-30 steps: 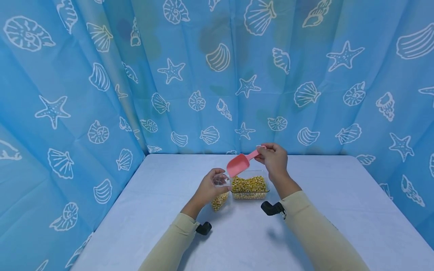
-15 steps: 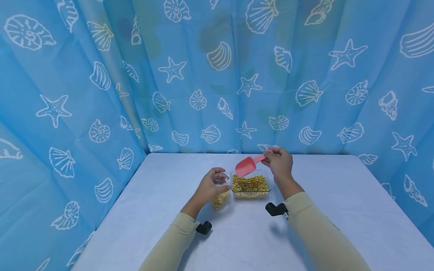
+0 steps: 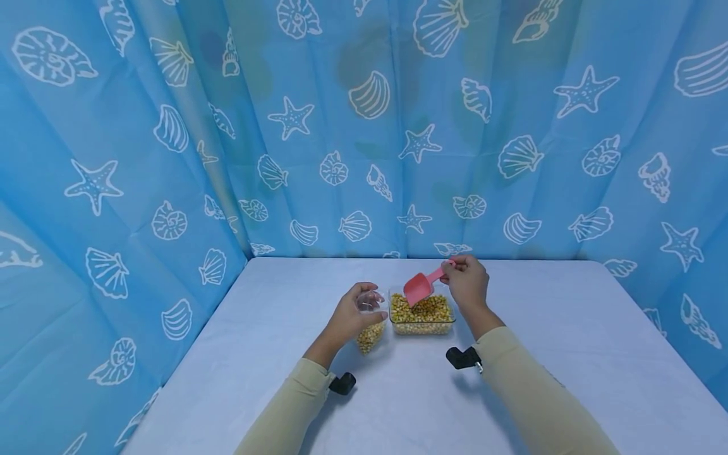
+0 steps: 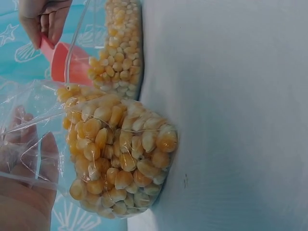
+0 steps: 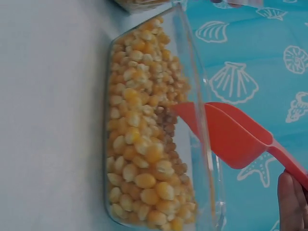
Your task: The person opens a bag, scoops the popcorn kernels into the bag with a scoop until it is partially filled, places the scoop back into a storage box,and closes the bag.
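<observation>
My right hand [image 3: 467,282] pinches the handle of a pink scoop [image 3: 418,289]. The scoop's tip points down and meets the corn kernels [image 5: 139,144] inside a clear rectangular container [image 3: 423,327]. In the right wrist view the scoop's bowl leans over the container's rim. To the left, my left hand [image 3: 348,318] holds a clear plastic bag [image 4: 115,159] by its upper part, fingers and thumb around its mouth. Corn kernels fill the bottom of the bag, which stands beside the container. Whether the scoop carries kernels I cannot tell.
A white-covered table [image 3: 284,303] lies under everything. Behind and at the sides hangs a blue curtain [image 3: 318,145] printed with shells and starfish. Black wrist mounts [image 3: 463,357] sit at both sleeves.
The scoop has moved right from beside the bag's mouth and then down, and its tip now meets the kernels in the container. The left hand and bag hold nearly still.
</observation>
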A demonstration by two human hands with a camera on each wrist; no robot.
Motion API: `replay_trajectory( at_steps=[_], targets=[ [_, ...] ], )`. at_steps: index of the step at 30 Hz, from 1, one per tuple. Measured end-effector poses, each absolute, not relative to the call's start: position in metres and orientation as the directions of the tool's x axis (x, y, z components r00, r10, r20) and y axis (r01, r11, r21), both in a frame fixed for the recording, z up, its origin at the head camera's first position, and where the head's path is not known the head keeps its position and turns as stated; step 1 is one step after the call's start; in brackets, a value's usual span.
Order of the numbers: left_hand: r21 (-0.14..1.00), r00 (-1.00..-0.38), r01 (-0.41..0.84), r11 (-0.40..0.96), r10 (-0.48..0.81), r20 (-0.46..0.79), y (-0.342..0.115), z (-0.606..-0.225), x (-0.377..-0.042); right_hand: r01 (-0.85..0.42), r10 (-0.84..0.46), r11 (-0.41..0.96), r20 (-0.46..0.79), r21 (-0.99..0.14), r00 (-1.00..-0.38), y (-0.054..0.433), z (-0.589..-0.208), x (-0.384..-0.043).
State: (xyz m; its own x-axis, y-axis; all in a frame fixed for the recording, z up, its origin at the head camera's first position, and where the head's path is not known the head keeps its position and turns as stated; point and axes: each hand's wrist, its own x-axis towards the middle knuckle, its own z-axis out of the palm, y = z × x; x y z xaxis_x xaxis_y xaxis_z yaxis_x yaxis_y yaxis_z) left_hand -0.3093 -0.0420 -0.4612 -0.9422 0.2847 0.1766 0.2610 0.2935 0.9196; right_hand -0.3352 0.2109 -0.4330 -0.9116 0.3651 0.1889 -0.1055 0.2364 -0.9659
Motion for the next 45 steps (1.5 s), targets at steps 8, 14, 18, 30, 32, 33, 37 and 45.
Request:
replay_trajectory(
  at_steps=[8, 14, 18, 30, 32, 33, 37, 45],
  targets=[
    [0.923, -0.953, 0.227, 0.312, 0.266, 0.145, -0.041, -0.462, -0.307, -0.106, 0.348, 0.324, 0.222, -0.940, -0.911, 0.204, -0.443, -0.334],
    [0.924, -0.951, 0.231, 0.304, 0.271, 0.149, -0.040, -0.463, -0.307, -0.074, 0.344, 0.216, 0.147, -0.974, -0.928, 0.207, -0.450, -0.334],
    [0.924, -0.953, 0.224, 0.310, 0.268, 0.141, -0.040, -0.463, -0.307, 0.019, 0.351, 0.102, 0.018, -0.995, -0.936, 0.211, -0.454, -0.335],
    [0.932, -0.956, 0.204, 0.301, 0.267, 0.123, -0.041, -0.463, -0.308, 0.158, 0.393, 0.033, -0.132, -0.987, -0.910, 0.215, -0.454, -0.336],
    [0.932, -0.955, 0.208, 0.297, 0.267, 0.128, -0.041, -0.462, -0.307, 0.165, 0.383, 0.028, -0.142, -0.986, -0.913, 0.216, -0.453, -0.336],
    [0.932, -0.955, 0.207, 0.298, 0.266, 0.127, -0.041, -0.462, -0.307, 0.166, 0.371, 0.023, -0.146, -0.986, -0.917, 0.216, -0.453, -0.335],
    [0.929, -0.958, 0.203, 0.310, 0.261, 0.122, -0.041, -0.462, -0.306, 0.196, 0.330, 0.023, -0.178, -0.980, -0.927, 0.218, -0.451, -0.334],
    [0.921, -0.961, 0.198, 0.336, 0.251, 0.116, -0.040, -0.464, -0.308, 0.232, 0.311, -0.033, -0.231, -0.972, -0.922, 0.221, -0.453, -0.334]
  ],
)
